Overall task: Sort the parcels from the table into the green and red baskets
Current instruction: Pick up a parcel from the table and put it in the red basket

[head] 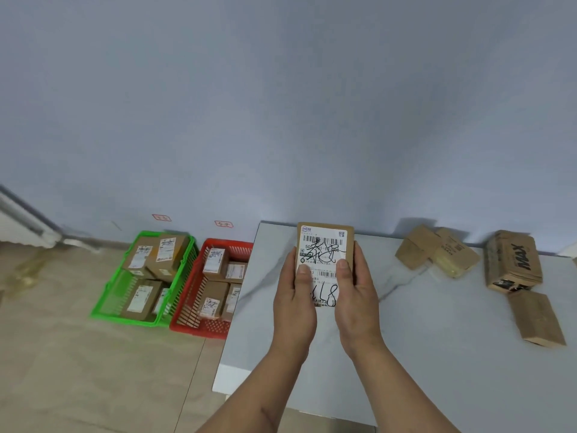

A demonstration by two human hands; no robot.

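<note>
Both forearms are extended forward side by side; the left hand and right hand are held close together, thumbs pressed on top, fingers curled underneath.

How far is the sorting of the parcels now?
Done: several parcels lie in the green basket and the red basket. In hand: the left hand and right hand hold one labelled parcel above the table. Left: about four parcels on the table, such as the MAX box.
</note>
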